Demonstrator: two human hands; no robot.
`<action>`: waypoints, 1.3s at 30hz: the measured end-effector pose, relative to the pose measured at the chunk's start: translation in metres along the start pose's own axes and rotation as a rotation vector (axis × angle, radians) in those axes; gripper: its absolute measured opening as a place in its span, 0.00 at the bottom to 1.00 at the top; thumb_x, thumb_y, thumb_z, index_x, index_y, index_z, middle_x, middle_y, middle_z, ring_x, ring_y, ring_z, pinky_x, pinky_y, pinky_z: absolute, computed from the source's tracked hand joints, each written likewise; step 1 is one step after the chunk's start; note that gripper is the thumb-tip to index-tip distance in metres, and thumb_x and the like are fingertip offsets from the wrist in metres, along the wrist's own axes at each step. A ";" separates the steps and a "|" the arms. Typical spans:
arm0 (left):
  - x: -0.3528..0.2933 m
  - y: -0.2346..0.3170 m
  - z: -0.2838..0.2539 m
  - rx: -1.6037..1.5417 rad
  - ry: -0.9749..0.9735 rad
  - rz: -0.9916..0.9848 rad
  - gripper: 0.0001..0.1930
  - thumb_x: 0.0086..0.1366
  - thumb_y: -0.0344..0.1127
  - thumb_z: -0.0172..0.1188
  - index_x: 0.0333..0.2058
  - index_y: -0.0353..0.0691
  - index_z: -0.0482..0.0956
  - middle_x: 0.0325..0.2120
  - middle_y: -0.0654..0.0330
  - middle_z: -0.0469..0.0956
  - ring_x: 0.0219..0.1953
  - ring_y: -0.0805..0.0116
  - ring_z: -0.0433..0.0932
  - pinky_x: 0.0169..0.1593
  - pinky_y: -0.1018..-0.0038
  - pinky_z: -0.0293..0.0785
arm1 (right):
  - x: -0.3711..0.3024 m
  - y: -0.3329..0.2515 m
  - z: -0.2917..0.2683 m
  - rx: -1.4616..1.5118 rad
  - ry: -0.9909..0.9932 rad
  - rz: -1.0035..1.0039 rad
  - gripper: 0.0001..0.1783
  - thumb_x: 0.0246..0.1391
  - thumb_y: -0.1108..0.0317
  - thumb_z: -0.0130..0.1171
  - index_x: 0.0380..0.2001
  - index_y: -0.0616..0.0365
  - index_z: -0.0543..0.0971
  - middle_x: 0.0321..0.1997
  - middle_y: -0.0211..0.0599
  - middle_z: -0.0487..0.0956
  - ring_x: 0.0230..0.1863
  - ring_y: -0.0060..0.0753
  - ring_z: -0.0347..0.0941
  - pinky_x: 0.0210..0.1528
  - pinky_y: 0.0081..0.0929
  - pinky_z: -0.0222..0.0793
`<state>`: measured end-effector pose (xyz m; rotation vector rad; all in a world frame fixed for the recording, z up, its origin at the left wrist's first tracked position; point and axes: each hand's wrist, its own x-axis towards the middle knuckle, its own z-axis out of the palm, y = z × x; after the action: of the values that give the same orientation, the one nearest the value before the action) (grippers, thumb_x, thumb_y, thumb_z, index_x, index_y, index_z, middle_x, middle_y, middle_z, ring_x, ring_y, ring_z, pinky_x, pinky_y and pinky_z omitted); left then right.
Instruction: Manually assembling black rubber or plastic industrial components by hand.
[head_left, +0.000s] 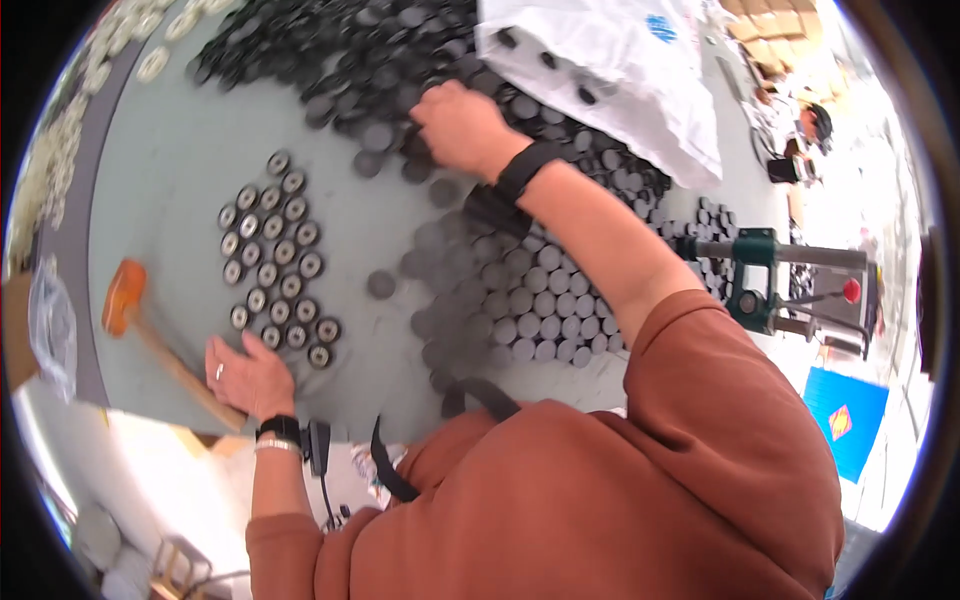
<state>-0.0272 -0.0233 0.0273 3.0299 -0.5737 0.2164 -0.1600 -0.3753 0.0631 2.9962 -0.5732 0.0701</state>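
Note:
My right hand [463,128] is at the near edge of a big heap of black discs [385,50], fingers bent down and closed among them. Whatever its fingertips hold is hidden beneath the hand. Lower left on the grey-green table, my left hand [250,378] lies with fingers apart, holding nothing. Just beyond its fingertips stand several small round black-rimmed parts with metal centres [285,250], set in loose rows. Beside that hand is a mallet with an orange head [126,297]; its wooden handle runs to the table's front edge.
Grey-topped round pieces [547,305] stand packed together under my right arm. A white sack [625,75] lies over the heap at the far right. Right of the table is a green press-like machine [752,280]. Pale rings [153,65] lie along the left edge.

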 end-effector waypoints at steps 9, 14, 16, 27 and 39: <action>-0.002 -0.007 0.010 -0.067 0.033 -0.004 0.26 0.61 0.47 0.49 0.53 0.37 0.64 0.54 0.58 0.61 0.56 0.56 0.58 0.58 0.61 0.53 | -0.005 -0.079 -0.028 1.072 -0.167 0.318 0.16 0.47 0.62 0.59 0.39 0.59 0.79 0.26 0.32 0.79 0.23 0.19 0.74 0.28 0.19 0.70; 0.000 -0.007 0.012 -0.093 0.026 -0.023 0.25 0.61 0.48 0.49 0.53 0.38 0.65 0.55 0.59 0.61 0.57 0.57 0.57 0.58 0.61 0.52 | 0.015 -0.133 -0.012 1.558 -0.387 0.533 0.15 0.48 0.71 0.60 0.38 0.72 0.75 0.28 0.39 0.78 0.24 0.24 0.75 0.27 0.20 0.75; 0.000 -0.007 0.011 -0.092 0.035 -0.019 0.25 0.61 0.48 0.49 0.53 0.38 0.65 0.55 0.59 0.61 0.57 0.57 0.57 0.58 0.61 0.52 | 0.020 -0.136 -0.006 1.575 -0.414 0.566 0.16 0.46 0.74 0.61 0.37 0.75 0.74 0.28 0.41 0.77 0.24 0.26 0.76 0.26 0.21 0.76; 0.000 -0.004 0.009 -0.076 0.036 -0.012 0.25 0.61 0.47 0.50 0.52 0.38 0.66 0.55 0.59 0.62 0.56 0.56 0.59 0.57 0.61 0.54 | 0.031 -0.131 -0.012 1.260 -0.473 0.494 0.18 0.42 0.69 0.66 0.32 0.72 0.74 0.25 0.44 0.78 0.21 0.29 0.77 0.22 0.22 0.75; -0.001 -0.006 0.007 -0.055 0.019 -0.017 0.25 0.62 0.47 0.49 0.53 0.38 0.65 0.55 0.58 0.62 0.56 0.56 0.59 0.57 0.61 0.54 | -0.022 -0.100 -0.002 0.802 -0.248 0.208 0.12 0.33 0.62 0.62 0.26 0.53 0.80 0.27 0.41 0.79 0.32 0.43 0.76 0.39 0.33 0.72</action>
<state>-0.0254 -0.0182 0.0197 2.9749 -0.5432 0.2240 -0.1436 -0.2739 0.0560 3.7265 -1.1099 -0.0811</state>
